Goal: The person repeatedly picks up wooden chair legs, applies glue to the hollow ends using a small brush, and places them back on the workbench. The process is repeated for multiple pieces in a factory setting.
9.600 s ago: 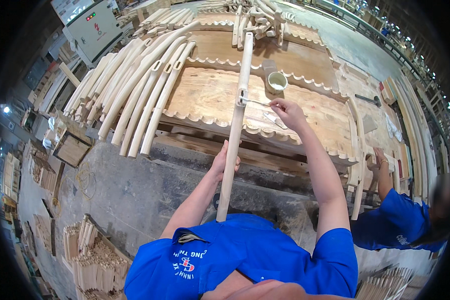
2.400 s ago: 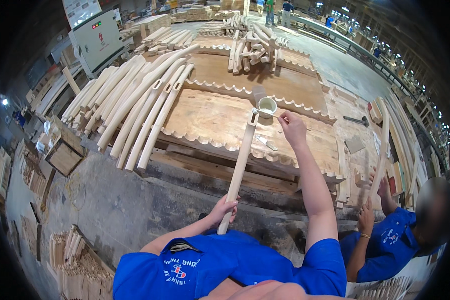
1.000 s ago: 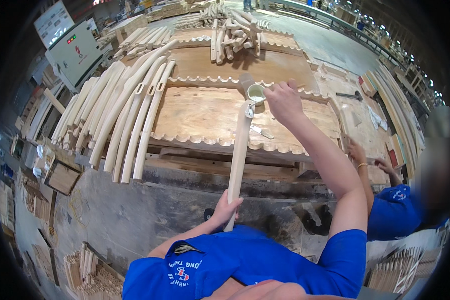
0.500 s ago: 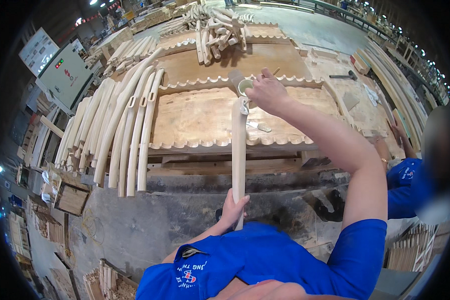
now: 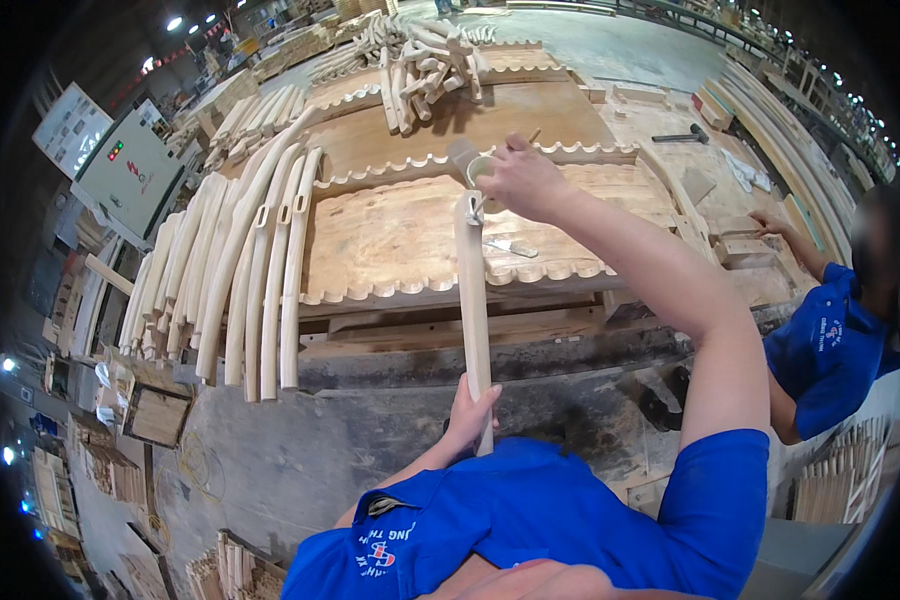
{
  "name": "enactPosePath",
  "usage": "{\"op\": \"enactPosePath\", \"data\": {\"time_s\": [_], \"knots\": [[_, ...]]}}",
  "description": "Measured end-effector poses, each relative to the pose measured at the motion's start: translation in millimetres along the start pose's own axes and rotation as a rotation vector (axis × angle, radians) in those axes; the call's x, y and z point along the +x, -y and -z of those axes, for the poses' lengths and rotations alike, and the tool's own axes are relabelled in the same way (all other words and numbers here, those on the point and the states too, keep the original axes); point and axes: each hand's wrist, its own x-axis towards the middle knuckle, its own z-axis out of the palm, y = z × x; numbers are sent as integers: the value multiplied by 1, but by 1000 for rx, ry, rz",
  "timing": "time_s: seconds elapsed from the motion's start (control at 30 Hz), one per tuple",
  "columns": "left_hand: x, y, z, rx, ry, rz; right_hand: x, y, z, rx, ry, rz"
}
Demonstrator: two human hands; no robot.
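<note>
My left hand (image 5: 470,415) is wrapped round the lower part of a long pale wooden bar (image 5: 472,310), which points away from my body. A slot is cut near the bar's far end. Just above that end, my right hand (image 5: 518,182) is closed round a small pale cup (image 5: 480,168) and a thin wooden stick (image 5: 535,135). The stick's lower end seems to reach the slot, where whitish stuff shows, but my fingers partly hide it. Beyond the bar, a flat tool with a pale handle (image 5: 510,247) lies on the wooden table (image 5: 380,240).
Several curved wooden bars (image 5: 240,250) lie side by side at the left. Scalloped strips (image 5: 370,290) edge the table; a pile of wooden pieces (image 5: 432,70) lies farther back. A hammer (image 5: 682,134) and white cloth (image 5: 745,172) are at the right, near a co-worker in blue (image 5: 820,345).
The co-worker at the right has leaned into view, with a hand on a wooden block. My right hand stays at the bar's far end with the cup and stick; my left grip is unchanged.
</note>
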Motion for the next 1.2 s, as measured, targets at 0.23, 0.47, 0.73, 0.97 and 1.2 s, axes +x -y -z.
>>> {"op": "enactPosePath", "data": {"time_s": [0.23, 0.47, 0.73, 0.97, 1.2], "knots": [[0, 2, -3, 34, -27, -26, -2, -8, -1, -72, -71, -74], [0, 5, -3, 59, -70, -50, 1, -4, 5, 3, 181, -75], [5, 7, 4, -48, 6, 17, -27, -31, 11, 221, 147, -269], [11, 14, 10, -169, 102, 44, -59, -22, -44, 535, -192, -512], [10, 13, 14, -212, 111, 72, -57, -2, -77, 711, -231, -691]]}}
